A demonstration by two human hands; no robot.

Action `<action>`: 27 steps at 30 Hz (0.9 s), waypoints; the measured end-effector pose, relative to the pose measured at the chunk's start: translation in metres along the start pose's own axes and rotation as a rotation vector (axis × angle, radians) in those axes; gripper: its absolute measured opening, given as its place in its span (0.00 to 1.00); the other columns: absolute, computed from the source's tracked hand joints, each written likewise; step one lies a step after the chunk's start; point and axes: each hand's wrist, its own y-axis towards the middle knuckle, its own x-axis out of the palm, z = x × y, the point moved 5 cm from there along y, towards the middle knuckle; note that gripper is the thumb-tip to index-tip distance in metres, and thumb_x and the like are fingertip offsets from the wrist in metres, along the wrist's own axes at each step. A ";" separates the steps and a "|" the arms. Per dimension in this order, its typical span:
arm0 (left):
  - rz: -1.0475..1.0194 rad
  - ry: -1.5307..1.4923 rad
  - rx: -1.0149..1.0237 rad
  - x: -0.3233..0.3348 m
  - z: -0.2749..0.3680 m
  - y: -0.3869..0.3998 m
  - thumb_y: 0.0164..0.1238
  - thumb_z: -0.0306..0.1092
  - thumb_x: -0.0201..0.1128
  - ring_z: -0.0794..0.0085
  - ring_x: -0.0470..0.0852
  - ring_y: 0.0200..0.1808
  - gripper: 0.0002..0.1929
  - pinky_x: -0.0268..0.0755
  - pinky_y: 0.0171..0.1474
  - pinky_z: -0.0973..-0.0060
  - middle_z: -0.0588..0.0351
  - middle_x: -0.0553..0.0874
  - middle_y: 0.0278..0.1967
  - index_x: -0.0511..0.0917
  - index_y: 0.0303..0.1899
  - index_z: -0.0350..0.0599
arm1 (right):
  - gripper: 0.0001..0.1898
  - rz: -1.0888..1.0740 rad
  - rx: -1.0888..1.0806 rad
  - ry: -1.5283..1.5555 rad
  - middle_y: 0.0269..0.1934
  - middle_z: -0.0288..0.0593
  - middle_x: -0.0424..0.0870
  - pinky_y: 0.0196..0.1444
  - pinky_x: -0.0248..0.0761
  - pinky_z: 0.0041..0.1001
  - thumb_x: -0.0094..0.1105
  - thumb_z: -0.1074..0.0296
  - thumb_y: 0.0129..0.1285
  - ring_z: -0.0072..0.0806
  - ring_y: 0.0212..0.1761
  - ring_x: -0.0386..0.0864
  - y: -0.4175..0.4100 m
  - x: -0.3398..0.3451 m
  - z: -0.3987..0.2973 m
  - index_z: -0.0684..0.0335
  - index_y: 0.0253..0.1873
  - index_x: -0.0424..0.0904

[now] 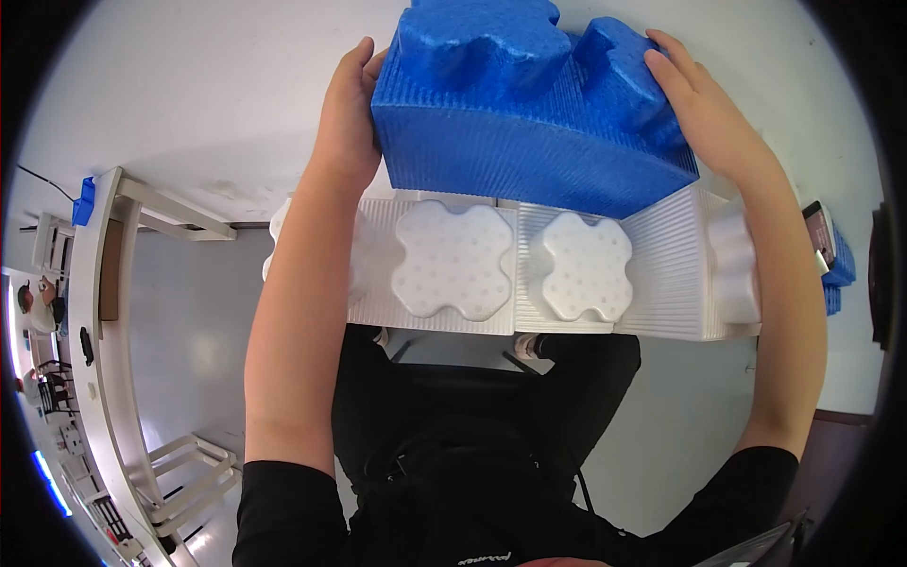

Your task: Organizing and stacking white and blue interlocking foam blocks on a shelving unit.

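Between my two hands is a large blue foam building block (517, 152) with ribbed sides and lobed studs on top. My left hand (354, 117) presses flat against its left end, the thumb pointing up and some fingers hidden behind it. At the opposite end, my right hand (698, 106) wraps the outer side of the smaller-looking stud. Just nearer to me, white blocks of the same shape line up side by side, among them a white foam block (453, 262) at centre and another white foam block (584, 266) to its right. The blue block overlaps their far edges in view.
My forearms cover parts of the white row's ends. Far right, a dark device (820, 230) and several small blue items (840, 259) rest on the white table (234, 92). Leftward stand another white table (106, 397), a white chair (191, 482) and a distant person (44, 305).
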 end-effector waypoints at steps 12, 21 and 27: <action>0.049 0.044 0.001 0.001 -0.001 -0.003 0.83 0.58 0.52 0.64 0.85 0.59 0.32 0.74 0.67 0.65 0.51 0.89 0.57 0.78 0.68 0.38 | 0.38 -0.081 0.062 -0.114 0.68 0.72 0.76 0.76 0.67 0.46 0.40 0.34 0.82 0.63 0.71 0.77 -0.012 0.008 -0.015 0.52 0.85 0.61; 0.180 0.077 0.185 -0.022 0.003 0.015 0.84 0.55 0.50 0.55 0.85 0.65 0.33 0.71 0.73 0.61 0.43 0.86 0.64 0.74 0.73 0.34 | 0.38 -0.087 0.071 -0.178 0.69 0.72 0.75 0.76 0.68 0.46 0.40 0.34 0.82 0.63 0.72 0.77 -0.013 0.005 -0.019 0.51 0.85 0.60; 0.414 0.155 0.708 -0.030 0.054 -0.041 0.85 0.39 0.52 0.58 0.88 0.55 0.19 0.77 0.66 0.63 0.43 0.89 0.55 0.80 0.62 0.33 | 0.38 -0.074 0.039 -0.053 0.69 0.69 0.76 0.75 0.68 0.45 0.45 0.33 0.80 0.59 0.72 0.77 -0.007 0.007 -0.015 0.51 0.84 0.64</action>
